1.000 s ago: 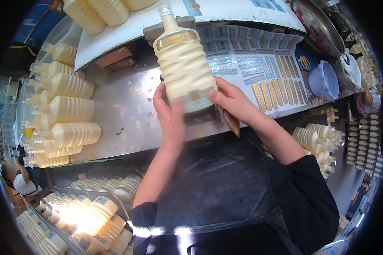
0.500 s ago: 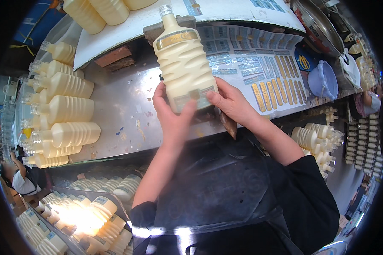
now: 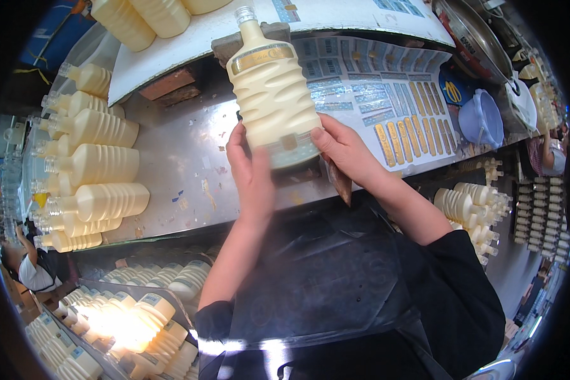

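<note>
In the head view, fingers of the left hand (image 3: 253,180) and right hand (image 3: 348,151) grip the low sides of a cream, wavy-sided bottle (image 3: 274,95) (the left thumb looks blurry). It is above a shiny, grey metal table (image 3: 190,168), near a rough, grey block (image 3: 227,49).

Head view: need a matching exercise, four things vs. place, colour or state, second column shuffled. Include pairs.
Things
1. Held bottle
2. Bucket
3. Gold strips
4. Right hand

Place, colour or state
A. Laid out in rows
B. Gripping at the lower right of a ridged container
C. Cream, neck pointing away from the person
D. Pale violet

Pairs: 1-C, 2-D, 3-A, 4-B
</note>
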A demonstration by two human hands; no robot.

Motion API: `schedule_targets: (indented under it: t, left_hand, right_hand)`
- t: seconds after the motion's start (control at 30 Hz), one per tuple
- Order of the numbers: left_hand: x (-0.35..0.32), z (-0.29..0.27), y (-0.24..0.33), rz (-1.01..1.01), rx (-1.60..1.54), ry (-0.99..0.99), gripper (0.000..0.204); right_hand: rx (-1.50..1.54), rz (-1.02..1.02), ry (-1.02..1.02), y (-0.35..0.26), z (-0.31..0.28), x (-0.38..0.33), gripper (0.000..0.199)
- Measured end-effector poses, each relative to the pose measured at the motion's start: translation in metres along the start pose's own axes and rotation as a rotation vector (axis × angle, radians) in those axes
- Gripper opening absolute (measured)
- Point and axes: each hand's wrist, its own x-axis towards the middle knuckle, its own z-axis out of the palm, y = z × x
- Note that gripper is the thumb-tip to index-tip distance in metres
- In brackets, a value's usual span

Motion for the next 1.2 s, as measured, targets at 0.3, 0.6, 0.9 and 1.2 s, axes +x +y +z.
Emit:
schedule_targets:
  t: [0.3,0.6,0.9,1.2]
  left_hand:
    - [0.0,-0.003,-0.001,-0.058,-0.014,0.003,0.055]
    - [-0.002,-0.004,-0.013,0.057,0.059,-0.029,0.06]
    - [-0.001,-0.001,-0.002,0.002,-0.009,-0.017,0.062]
    - [0.006,0.008,0.014,0.008,0.265,0.076,0.077]
  right_hand:
    - [0.056,-0.001,0.002,0.004,-0.003,-0.001,0.052]
    - [0.062,-0.089,0.004,0.011,-0.001,0.002,0.05]
    - [-0.03,-0.021,-0.029,-0.003,-0.01,0.001,0.06]
    - [-0.685,0.063,0.233,-0.071,0.017,0.001,0.08]
